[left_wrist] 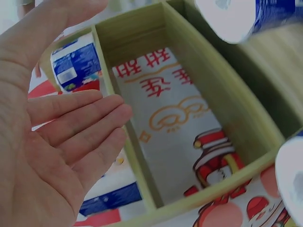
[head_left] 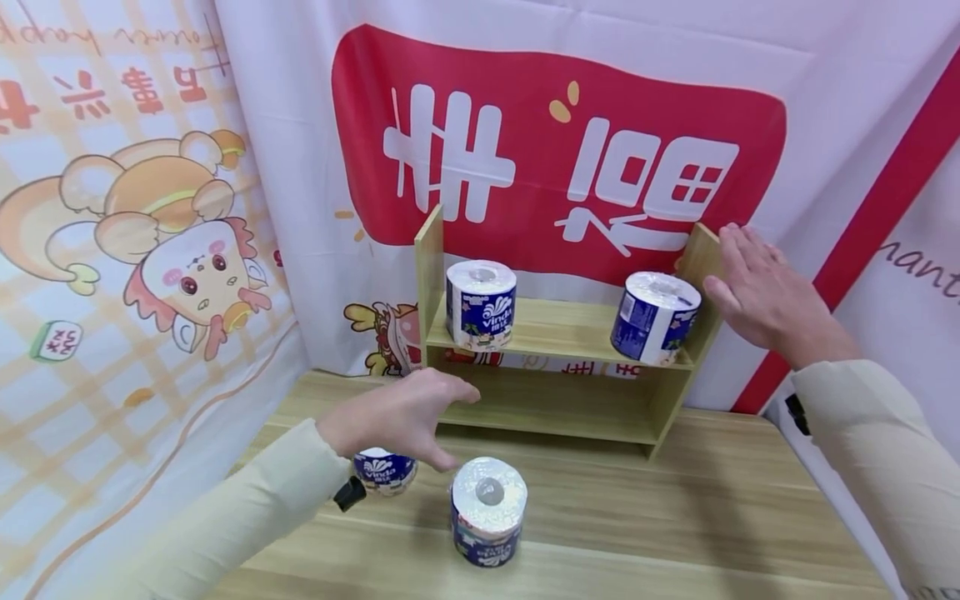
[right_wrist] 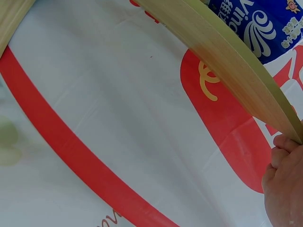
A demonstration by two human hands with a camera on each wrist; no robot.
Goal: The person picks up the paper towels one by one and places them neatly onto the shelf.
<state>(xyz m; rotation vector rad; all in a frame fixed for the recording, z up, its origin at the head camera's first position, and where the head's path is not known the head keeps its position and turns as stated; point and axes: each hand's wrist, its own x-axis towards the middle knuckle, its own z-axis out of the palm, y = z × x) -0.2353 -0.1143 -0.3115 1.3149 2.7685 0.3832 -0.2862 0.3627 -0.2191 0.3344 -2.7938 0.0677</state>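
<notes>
A small wooden shelf [head_left: 562,408] stands at the back of the table, with one blue-and-white toilet roll [head_left: 482,305] on the left of its upper board and another toilet roll [head_left: 657,320] on the right. My right hand [head_left: 780,300] is at the top of the shelf's right side panel [right_wrist: 236,66], fingers straight, seemingly touching its edge. In front of the shelf my left hand [head_left: 408,417] hovers with fingers extended and nothing in it. Below it, a third toilet roll [head_left: 489,510] stands upright on the table, and one more roll [head_left: 384,472] is partly hidden behind my left wrist.
The wooden table [head_left: 600,517] spreads out before the shelf. A white cloth with a red printed panel [head_left: 540,150] hangs behind, and a checked cartoon-print cloth [head_left: 135,208] hangs on the left. The shelf's lower compartment [left_wrist: 161,118] holds no roll.
</notes>
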